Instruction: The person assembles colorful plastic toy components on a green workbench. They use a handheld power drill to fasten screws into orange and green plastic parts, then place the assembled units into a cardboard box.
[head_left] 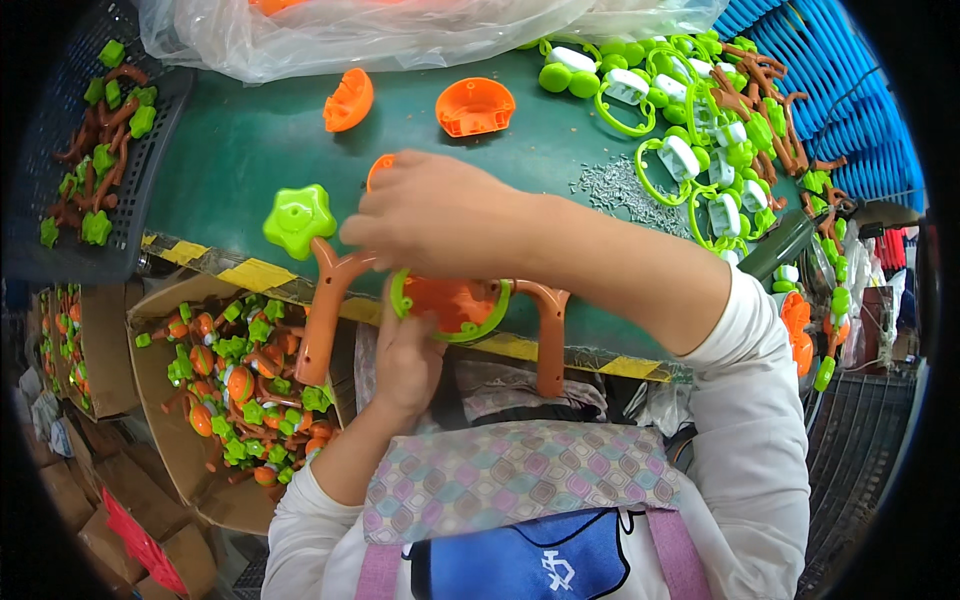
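Note:
My left hand (pixel 408 362) is closed on the near left side of a round toy part, a green ring (pixel 497 318) with an orange shell (pixel 450 300) inside. A brown forked branch piece (pixel 322 310) sticks out on its left, and another brown branch piece (pixel 551 340) on its right. A green star-shaped flower (pixel 300 221) sits at the tip of the left branch. Above the ring, my right hand (pixel 430 212) bends its fingers down close to the left branch. Its fingertips are partly hidden and slightly blurred, so what they pinch does not show.
Orange half shells (pixel 475 107) lie on the green table (pixel 230 130). At right are a pile of small screws (pixel 625 190), green-and-white ring parts (pixel 680 158) and a dark green tool (pixel 783 245). A carton (pixel 160 400) of toys stands below left, a dark basket (pixel 165 150) above it.

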